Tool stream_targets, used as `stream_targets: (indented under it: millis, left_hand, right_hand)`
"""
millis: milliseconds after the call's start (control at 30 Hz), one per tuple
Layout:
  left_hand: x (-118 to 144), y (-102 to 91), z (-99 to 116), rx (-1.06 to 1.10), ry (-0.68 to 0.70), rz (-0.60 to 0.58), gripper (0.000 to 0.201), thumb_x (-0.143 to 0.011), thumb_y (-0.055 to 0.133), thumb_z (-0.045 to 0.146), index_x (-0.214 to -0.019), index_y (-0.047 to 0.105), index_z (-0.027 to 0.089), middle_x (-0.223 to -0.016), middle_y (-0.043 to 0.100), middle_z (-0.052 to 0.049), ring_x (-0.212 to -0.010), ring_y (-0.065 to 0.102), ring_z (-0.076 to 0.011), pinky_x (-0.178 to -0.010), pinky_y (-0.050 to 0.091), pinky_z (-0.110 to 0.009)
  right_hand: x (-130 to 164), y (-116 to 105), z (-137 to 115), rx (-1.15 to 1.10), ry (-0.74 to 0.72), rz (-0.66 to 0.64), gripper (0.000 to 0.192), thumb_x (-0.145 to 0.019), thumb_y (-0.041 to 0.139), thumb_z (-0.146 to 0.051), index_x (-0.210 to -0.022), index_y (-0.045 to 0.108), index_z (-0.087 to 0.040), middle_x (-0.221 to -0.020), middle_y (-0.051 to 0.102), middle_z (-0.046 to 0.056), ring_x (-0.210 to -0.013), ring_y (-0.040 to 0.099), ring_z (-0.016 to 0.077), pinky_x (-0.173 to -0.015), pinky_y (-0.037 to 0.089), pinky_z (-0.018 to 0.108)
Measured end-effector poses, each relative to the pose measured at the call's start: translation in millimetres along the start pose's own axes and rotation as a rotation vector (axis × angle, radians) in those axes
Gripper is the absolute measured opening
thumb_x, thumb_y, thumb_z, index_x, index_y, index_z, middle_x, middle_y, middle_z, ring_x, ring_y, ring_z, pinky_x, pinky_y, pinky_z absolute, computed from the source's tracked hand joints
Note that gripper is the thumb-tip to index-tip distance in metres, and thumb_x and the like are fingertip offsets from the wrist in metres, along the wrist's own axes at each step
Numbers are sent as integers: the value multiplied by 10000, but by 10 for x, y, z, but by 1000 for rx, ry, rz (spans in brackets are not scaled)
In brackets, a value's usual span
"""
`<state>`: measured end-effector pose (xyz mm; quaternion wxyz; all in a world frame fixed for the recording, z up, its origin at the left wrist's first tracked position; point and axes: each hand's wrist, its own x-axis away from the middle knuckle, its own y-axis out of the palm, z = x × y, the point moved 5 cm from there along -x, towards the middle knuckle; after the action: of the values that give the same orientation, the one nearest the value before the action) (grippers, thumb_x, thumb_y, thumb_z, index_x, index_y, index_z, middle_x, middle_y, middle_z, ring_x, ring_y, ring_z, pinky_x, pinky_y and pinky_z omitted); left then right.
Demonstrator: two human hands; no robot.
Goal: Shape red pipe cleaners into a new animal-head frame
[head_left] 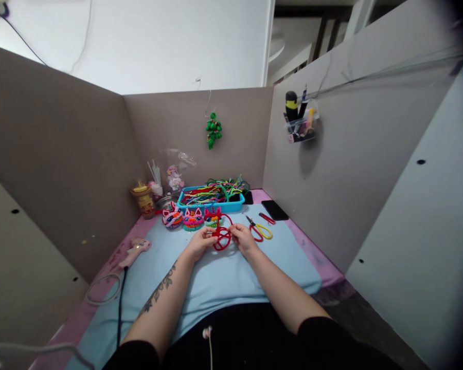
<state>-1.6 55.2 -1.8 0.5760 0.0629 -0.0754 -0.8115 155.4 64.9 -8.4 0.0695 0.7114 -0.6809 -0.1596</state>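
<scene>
Between my two hands is a red pipe cleaner (223,239) bent into several loops, held a little above the light blue cloth. My left hand (202,241) pinches its left side, and my right hand (242,238) pinches the right edge of the loops. Just beyond the hands stand three colourful fuzzy figures with pointed ears: a left one (172,218), a middle one (193,220) and a right one (212,217), partly behind the red loops. Scissors (261,229) with one red and one yellow handle lie close to my right hand.
A blue tray (212,206) full of coloured pipe cleaners stands at the back. To the right lie a red tool (267,219) and a black phone (275,210). A pink glue gun (136,251) with its cord is at left, a cup (143,200) behind it. Partitions enclose three sides.
</scene>
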Motion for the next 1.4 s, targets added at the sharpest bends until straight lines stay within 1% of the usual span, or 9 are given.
stream_targets:
  millis: [133, 233, 333, 600, 767, 900, 1000, 1167, 1400]
  left_hand:
    - [0, 0, 11, -2, 20, -17, 385, -577, 777, 269, -857, 539, 154, -610, 578, 36, -508, 508, -66, -490, 340, -168]
    - [-7, -11, 6, 3, 32, -11, 389, -575, 778, 267, -857, 535, 155, -615, 577, 34, -509, 509, -67, -487, 340, -169]
    - [-24, -34, 1, 3, 43, 25, 396, -565, 782, 270, -853, 533, 158, -596, 565, 44, -475, 488, -58, -465, 326, -165]
    - [-27, -63, 52, 52, 86, 120, 416, -536, 785, 281, -844, 534, 159, -622, 587, 29, -512, 541, -83, -503, 375, -186]
    - [-25, -56, 60, 44, 88, 125, 414, -525, 783, 261, -841, 537, 158, -630, 594, 26, -513, 537, -77, -499, 364, -179]
    - [-20, -28, 46, 23, 77, 79, 391, -547, 773, 253, -844, 535, 162, -614, 586, 38, -484, 505, -62, -480, 339, -171]
    - [-12, -14, 42, 10, 69, 58, 369, -564, 764, 254, -840, 536, 162, -592, 575, 48, -474, 492, -59, -488, 345, -174]
    - [-6, 3, 34, -12, 74, 28, 368, -577, 760, 261, -847, 530, 166, -646, 613, 28, -530, 537, -80, -535, 390, -189]
    - [-11, 16, 11, -50, 70, 26, 408, -545, 784, 299, -845, 552, 151, -694, 640, -10, -596, 590, -120, -613, 448, -243]
  right_hand:
    - [24, 39, -76, 107, -160, -58, 255, -592, 727, -416, -585, 651, -172, -755, 569, 9, -722, 536, 137, -702, 416, 265]
    - [38, 70, -84, 208, -208, -118, 266, -631, 708, -450, -627, 681, -185, -981, 567, 46, -951, 540, 200, -898, 374, 318]
    - [44, 67, -86, 303, -241, -111, 286, -678, 665, -479, -728, 702, -200, -1042, 556, 61, -1026, 524, 223, -945, 356, 341]
    - [42, 54, -130, 391, -371, -84, 361, -788, 536, -492, -968, 685, -216, -1137, 571, 94, -1100, 510, 231, -960, 373, 375]
    - [-1, -29, -110, 361, -377, 11, 317, -773, 553, -468, -858, 707, -205, -1082, 600, 91, -1042, 541, 223, -937, 392, 370]
    - [-35, -104, -59, 269, -325, 104, 239, -685, 645, -411, -729, 677, -179, -873, 640, 60, -867, 578, 206, -837, 438, 352]
    - [-47, -86, -19, 165, -240, 87, 240, -650, 668, -375, -776, 645, -171, -756, 633, 25, -742, 574, 177, -746, 454, 326]
    - [-38, -55, -36, 46, -209, 73, 365, -623, 690, -359, -938, 604, -197, -789, 627, 17, -719, 566, 160, -650, 439, 273]
    - [-16, -87, -66, 154, -203, 107, 324, -666, 632, -492, -720, 628, -172, -652, 594, 3, -634, 517, 146, -583, 396, 255]
